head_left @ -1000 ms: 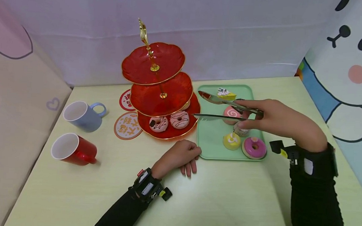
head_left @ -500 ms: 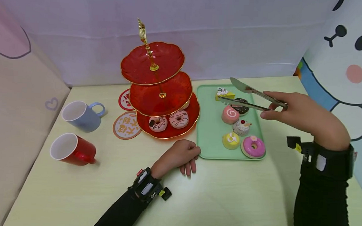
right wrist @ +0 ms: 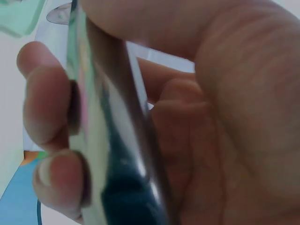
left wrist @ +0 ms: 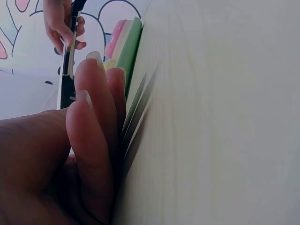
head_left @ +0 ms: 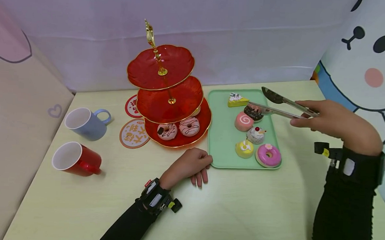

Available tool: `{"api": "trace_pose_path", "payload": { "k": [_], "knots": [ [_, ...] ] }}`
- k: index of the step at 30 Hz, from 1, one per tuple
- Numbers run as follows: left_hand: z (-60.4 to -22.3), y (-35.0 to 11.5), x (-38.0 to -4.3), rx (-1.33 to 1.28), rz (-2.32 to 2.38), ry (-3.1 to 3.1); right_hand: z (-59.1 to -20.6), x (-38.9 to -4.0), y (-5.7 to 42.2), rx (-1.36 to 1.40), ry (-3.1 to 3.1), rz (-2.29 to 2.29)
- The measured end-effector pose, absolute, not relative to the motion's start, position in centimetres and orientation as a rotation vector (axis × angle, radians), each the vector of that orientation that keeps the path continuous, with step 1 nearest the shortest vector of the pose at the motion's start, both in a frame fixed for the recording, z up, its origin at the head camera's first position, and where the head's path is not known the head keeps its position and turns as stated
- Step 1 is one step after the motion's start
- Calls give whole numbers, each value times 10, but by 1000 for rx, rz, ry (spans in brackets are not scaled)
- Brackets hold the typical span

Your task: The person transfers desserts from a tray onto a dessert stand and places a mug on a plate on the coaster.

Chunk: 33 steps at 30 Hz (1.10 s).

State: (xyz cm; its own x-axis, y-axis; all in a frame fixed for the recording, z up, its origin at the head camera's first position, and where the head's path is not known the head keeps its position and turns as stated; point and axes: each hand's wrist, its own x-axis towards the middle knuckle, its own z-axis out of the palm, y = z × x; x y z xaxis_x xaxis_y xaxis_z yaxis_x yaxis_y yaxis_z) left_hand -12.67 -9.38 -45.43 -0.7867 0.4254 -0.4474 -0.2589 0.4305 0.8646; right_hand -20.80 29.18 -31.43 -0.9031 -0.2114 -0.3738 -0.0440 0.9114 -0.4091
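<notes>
My right hand [head_left: 336, 117] grips metal tongs [head_left: 288, 104] above the right side of a mint-green tray [head_left: 224, 135]. The tongs' arms stand apart, with one tip over the dark chocolate donut [head_left: 254, 112] and beside the yellow cake slice [head_left: 237, 100]. Whether that tip touches either is unclear. In the right wrist view, fingers wrap the shiny tongs handle [right wrist: 117, 140]. My left hand [head_left: 190, 165] rests on the table, touching the tray's near left corner, its fingers [left wrist: 89, 126] loosely bent. The tray also bears a pink swirl roll [head_left: 243, 121], white cupcake [head_left: 256, 135], yellow cake [head_left: 244, 148] and purple donut [head_left: 268, 155].
Left of the tray stands a red three-tier stand [head_left: 162, 66] with a gold handle; pink donuts [head_left: 189, 126] lie on its lowest tier. Farther left are a blue mug [head_left: 86, 123] and a red mug [head_left: 78, 159]. Round coasters [head_left: 134, 133] lie beside the stand.
My right hand and the tongs have moved right from beside the stand, with the lower tip now over the chocolate donut. The left hand has stayed at the tray corner.
</notes>
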Motion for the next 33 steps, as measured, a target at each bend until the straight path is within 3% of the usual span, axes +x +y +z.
{"api": "trace_pose_path", "payload": {
  "k": [33],
  "knots": [
    [-454,-95,-129,149,1396,2039,-341,-227,301,-205,2541,-577]
  ]
}}
